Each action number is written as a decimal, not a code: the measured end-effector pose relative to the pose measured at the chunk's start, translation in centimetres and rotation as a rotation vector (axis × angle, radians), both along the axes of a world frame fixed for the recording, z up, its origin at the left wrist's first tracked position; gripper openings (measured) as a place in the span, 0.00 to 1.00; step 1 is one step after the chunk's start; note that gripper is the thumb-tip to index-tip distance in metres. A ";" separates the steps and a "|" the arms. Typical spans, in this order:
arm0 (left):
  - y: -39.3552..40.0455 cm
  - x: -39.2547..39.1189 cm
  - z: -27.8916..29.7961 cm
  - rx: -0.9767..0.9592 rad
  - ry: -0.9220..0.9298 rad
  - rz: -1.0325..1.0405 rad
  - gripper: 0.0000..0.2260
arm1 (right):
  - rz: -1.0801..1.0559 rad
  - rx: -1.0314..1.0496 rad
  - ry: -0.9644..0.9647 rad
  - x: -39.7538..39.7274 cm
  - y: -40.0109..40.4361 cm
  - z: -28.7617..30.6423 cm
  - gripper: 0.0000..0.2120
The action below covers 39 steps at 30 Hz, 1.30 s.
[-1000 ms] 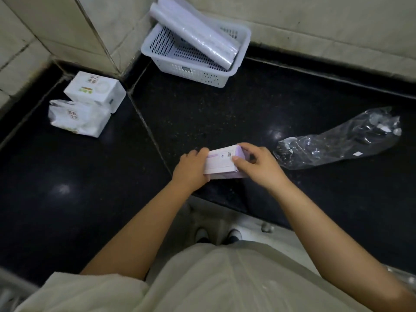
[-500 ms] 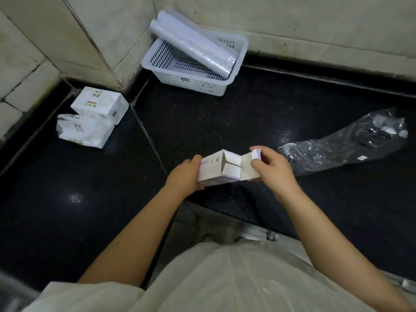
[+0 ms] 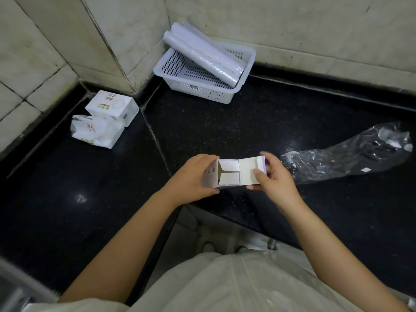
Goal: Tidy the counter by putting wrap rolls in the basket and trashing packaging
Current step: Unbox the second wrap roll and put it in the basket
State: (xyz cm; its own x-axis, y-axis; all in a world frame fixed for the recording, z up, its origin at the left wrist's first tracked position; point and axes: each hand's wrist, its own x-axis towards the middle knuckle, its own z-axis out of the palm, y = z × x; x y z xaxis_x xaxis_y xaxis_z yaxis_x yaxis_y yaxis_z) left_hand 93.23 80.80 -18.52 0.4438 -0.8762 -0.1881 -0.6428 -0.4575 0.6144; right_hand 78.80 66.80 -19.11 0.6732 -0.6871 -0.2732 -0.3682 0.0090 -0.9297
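I hold a small purple-and-white cardboard box (image 3: 227, 174) over the near edge of the black counter (image 3: 225, 122). My left hand (image 3: 193, 179) grips its body. My right hand (image 3: 274, 176) pinches the end flap, which is folded out; two inner flaps show. A white perforated basket (image 3: 177, 82) stands in the back corner with two wrap rolls (image 3: 207, 57) lying across it. A crumpled clear plastic wrapper (image 3: 351, 156) lies on the counter to the right of my hands.
Two white packs (image 3: 105, 120) lie on the left part of the counter near the tiled wall (image 3: 112, 30). The floor and my feet show below the counter edge between my arms.
The box's end was closed a second ago; my right hand has pulled the outer flap open and outward, exposing the inner flaps. My view shifted slightly.
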 end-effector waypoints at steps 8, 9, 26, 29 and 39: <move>0.7 -0.4 0.0 -0.011 0.019 0.072 0.33 | 0.420 -1.163 0.061 0.1 3.2 1.7 0.22; 0.7 -0.5 -0.1 -0.021 0.017 0.080 0.33 | 0.483 -1.124 0.094 0.1 3.4 1.7 0.23; 1.2 0.9 -1.2 0.023 0.052 0.084 0.30 | 0.297 -1.175 -0.010 -1.3 4.8 0.0 0.02; 1.3 1.0 -1.4 0.032 0.057 0.081 0.31 | 0.397 -1.043 0.038 -1.3 4.9 0.5 0.09; 0.1 0.3 -2.4 0.038 -0.023 0.077 0.19 | 0.492 -0.608 0.726 2.5 2.3 2.6 0.11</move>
State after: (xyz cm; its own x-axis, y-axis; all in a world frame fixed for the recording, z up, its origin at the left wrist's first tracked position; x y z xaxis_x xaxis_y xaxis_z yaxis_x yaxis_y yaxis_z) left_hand 93.53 80.90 -20.91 0.5140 -0.8318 -0.2095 -0.6188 -0.5287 0.5810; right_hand 81.32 69.14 -16.51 0.7274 -0.5403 -0.4230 -0.6727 -0.6832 -0.2841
